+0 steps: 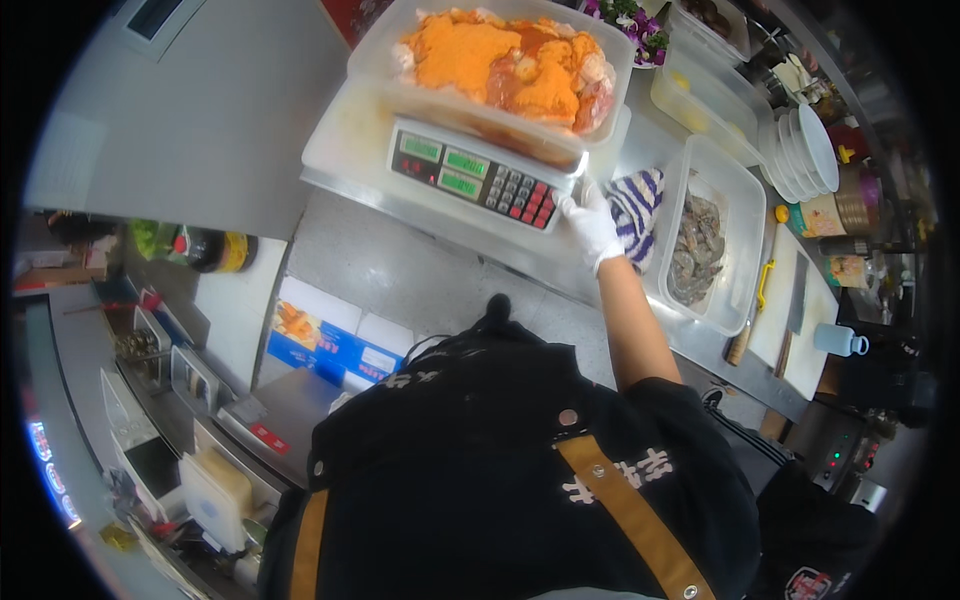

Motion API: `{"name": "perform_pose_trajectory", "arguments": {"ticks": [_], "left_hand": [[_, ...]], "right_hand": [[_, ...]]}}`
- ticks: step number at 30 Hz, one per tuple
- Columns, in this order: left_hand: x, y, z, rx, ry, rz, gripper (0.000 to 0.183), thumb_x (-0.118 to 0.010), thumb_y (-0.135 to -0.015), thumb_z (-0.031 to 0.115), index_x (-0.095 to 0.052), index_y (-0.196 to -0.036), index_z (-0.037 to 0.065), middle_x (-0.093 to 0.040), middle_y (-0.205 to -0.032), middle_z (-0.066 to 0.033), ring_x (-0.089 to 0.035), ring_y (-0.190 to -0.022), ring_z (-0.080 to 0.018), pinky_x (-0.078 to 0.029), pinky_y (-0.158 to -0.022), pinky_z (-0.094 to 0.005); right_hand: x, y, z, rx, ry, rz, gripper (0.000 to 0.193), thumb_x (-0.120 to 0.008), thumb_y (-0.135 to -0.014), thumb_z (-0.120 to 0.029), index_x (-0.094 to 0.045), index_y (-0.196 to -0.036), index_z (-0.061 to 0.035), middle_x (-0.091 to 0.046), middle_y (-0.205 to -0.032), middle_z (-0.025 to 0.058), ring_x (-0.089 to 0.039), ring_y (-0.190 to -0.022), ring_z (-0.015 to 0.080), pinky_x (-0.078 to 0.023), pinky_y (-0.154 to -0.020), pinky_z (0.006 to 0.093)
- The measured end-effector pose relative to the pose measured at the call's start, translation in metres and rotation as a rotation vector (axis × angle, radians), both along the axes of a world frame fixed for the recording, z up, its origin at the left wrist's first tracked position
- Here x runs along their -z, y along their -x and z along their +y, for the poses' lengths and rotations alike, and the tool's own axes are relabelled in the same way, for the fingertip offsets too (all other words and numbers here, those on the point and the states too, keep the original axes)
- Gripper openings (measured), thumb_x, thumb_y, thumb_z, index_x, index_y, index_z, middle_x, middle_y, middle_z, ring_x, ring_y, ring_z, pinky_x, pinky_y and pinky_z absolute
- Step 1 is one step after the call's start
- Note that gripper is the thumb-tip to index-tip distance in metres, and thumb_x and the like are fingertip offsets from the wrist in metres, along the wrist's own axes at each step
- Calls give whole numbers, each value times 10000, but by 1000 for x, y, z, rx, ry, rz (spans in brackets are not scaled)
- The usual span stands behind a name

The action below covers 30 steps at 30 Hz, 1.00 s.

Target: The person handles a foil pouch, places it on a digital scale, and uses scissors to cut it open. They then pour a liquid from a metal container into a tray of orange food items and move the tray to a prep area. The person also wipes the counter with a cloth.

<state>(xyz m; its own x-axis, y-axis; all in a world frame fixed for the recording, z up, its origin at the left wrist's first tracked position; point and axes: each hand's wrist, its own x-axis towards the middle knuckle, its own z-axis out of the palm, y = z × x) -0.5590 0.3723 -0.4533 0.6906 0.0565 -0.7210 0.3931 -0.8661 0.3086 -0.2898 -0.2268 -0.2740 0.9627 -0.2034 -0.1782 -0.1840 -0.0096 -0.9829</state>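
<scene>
My right hand, in a thin white glove, reaches to the right end of a digital scale. Its thumb lies by the red keys and another finger points up along the scale's edge; the fingers look apart, with nothing seen in them. On the scale rests a clear plastic tub of raw meat, much of it covered by orange powder. Lit green displays show on the scale's panel. Beside my hand is a purple-and-white striped cloth. My left hand is out of view.
Right of the cloth stands a clear tub of shrimp. Beyond are a knife, a white cutting board, stacked white plates and a light-blue bottle. A printed box sits lower left. Another person's dark clothing shows lower right.
</scene>
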Motion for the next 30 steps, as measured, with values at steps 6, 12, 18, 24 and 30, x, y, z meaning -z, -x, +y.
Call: {"name": "perform_pose_trajectory", "arguments": {"ticks": [6,12,18,24,30], "left_hand": [[-10,-78,-6,-709,456,-72,134,-602,-898,177,-592,-984,74,-642,-855,-58,-649,-807,-171,-510,-639,-331],[-48,-211,-9,-101,-24,-535,229,-552,-973,284,-611,-1033,71,-641,-953,-56,-632,-808,-173,-520,-708,-329],[-142,-404,-76,-625,730,-741,386,-516,-1002,293,-571,-1253,5,-645,-1064,-69,-612,-915,-157,-503,-816,-315],[-174,-495,-112,-291,922,-613,318,-467,-1026,203,-564,-1261,11,-635,-1092,-72,-592,-921,-126,-484,-844,-275],[-167,-514,-129,-192,886,-349,352,-517,-1003,269,-562,-1256,29,-664,-1075,-43,-594,-864,-109,-483,-752,-260]], "right_hand": [[5,3,1,37,-200,-10,773,-674,-862,-45,-235,-1492,49,-461,-1412,122,-514,-1189,153,-416,-1008,266],[6,2,1,60,170,147,787,-683,-862,-117,-231,-1462,118,-459,-1419,197,-456,-1298,210,-345,-1080,294],[-3,8,1,32,-144,73,664,-649,-885,-99,-333,-1454,32,-519,-1348,113,-510,-1192,158,-395,-1029,307],[-7,6,12,396,-367,151,510,-562,-961,-307,-489,-1374,-16,-582,-1288,52,-512,-1180,147,-405,-1007,299],[3,-32,12,558,-315,187,385,-543,-972,-267,-570,-1280,-38,-628,-1220,91,-605,-1070,169,-499,-908,306]]}}
